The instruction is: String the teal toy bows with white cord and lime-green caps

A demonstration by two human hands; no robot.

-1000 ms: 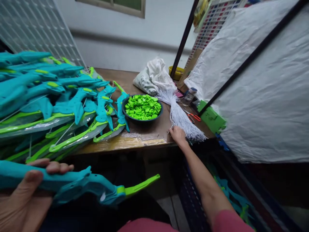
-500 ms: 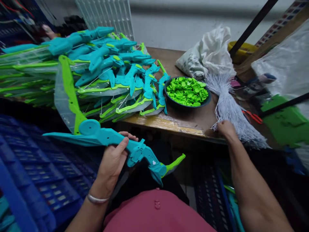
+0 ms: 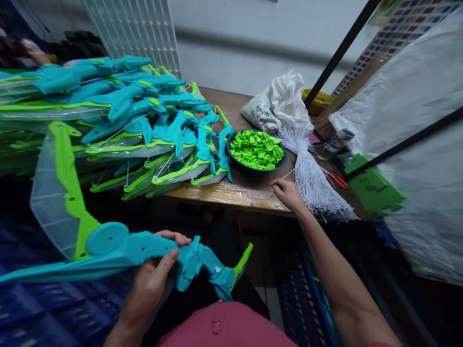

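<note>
My left hand [image 3: 154, 274] is wrapped round the middle of a teal toy bow [image 3: 152, 248], held in front of my body. The bow has green limbs with clear plastic panels, the larger one standing up at the left. My right hand [image 3: 287, 193] is closed in a pinch at the table's front edge, on a thin white string [image 3: 288, 174]. That string leads back toward a thick bundle of white strings [image 3: 316, 183] just to the right of the hand. Left of the hand stands a dark bowl [image 3: 235, 161] full of small green plastic pieces [image 3: 256, 149].
Many teal and green toy bows [image 3: 162, 120] are piled on the table [image 3: 217, 193] at the left. Behind the strings lie a white sack [image 3: 267, 103], red-handled scissors [image 3: 336, 180] and a green foam piece [image 3: 376, 185]. Blue crates [image 3: 72, 308] stand below. A dark bar [image 3: 340, 53] slants at the right.
My right hand has moved left from the bundle, drawing out a string. The bow in my left hand has shifted left and lower in view, and the camera has turned somewhat right.
</note>
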